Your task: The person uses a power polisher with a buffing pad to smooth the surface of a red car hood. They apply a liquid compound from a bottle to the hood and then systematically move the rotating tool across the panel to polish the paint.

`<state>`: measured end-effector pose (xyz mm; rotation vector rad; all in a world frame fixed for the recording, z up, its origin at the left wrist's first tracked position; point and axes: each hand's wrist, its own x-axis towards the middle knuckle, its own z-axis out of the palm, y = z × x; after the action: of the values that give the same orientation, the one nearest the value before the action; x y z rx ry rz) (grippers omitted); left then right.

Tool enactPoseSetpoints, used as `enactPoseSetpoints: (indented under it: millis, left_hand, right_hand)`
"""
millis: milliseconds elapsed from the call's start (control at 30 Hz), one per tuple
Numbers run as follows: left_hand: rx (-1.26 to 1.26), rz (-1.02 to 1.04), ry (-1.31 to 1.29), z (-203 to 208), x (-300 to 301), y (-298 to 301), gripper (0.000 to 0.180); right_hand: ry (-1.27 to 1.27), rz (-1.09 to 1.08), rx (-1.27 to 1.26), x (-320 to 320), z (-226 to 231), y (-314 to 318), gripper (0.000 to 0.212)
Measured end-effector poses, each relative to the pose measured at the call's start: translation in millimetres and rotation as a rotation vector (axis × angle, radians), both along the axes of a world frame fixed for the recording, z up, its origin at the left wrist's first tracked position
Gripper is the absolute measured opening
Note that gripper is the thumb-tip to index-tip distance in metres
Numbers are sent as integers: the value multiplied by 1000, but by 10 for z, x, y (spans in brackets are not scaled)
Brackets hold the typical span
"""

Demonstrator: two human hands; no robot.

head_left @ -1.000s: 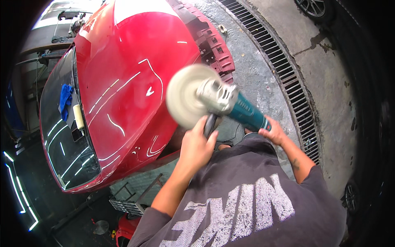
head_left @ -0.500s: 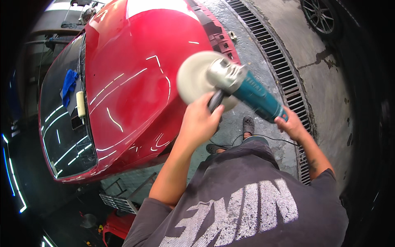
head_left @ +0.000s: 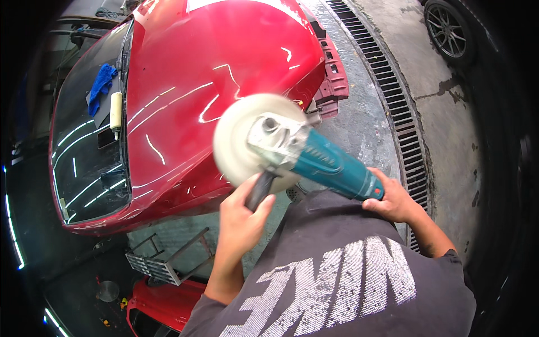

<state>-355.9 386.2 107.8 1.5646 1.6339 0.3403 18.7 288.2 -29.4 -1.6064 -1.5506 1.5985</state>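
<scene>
Both of my hands hold a teal car polisher (head_left: 331, 164) with a silver head and a round cream pad (head_left: 233, 140). My left hand (head_left: 241, 216) is wrapped round its black side handle (head_left: 261, 192). At the rear end of the teal body, my right hand (head_left: 393, 196) grips it. The pad overlaps the near side of a red car's bonnet (head_left: 185, 90) in view; whether it touches the paint I cannot tell. Bright light reflections streak the glossy bonnet.
On the dark windscreen lie a blue cloth (head_left: 101, 84), a cream bottle (head_left: 116, 112) and a dark flat item. A metal step stand (head_left: 163, 264) and a red body panel (head_left: 168, 303) are lower left. A floor grate (head_left: 387, 84) runs on the right, with a car wheel (head_left: 446, 29) beyond.
The polisher and both hands have moved down and closer to my body, the pad also shifting left. My view has shifted a little, so the car appears displaced.
</scene>
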Motion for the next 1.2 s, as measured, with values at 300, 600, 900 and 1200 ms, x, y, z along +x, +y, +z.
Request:
enactPoseSetpoints:
  millis: [300, 600, 900, 1200]
  left_hand:
    - [-12, 432, -126, 199, -816, -571, 51]
    - [162, -67, -63, -469, 128, -518, 54]
    - [59, -372, 6, -1251, 1439, 605, 36]
    - [3, -194, -96, -669, 410, -269, 58]
  right_hand:
    - [-67, 371, 104, -691, 451, 490, 99]
    - [-185, -102, 97, -118, -980, -250, 75]
    - [-91, -477, -94, 798, -1736, -182, 44]
    - [-216, -220, -12, 31, -1000, -495, 65]
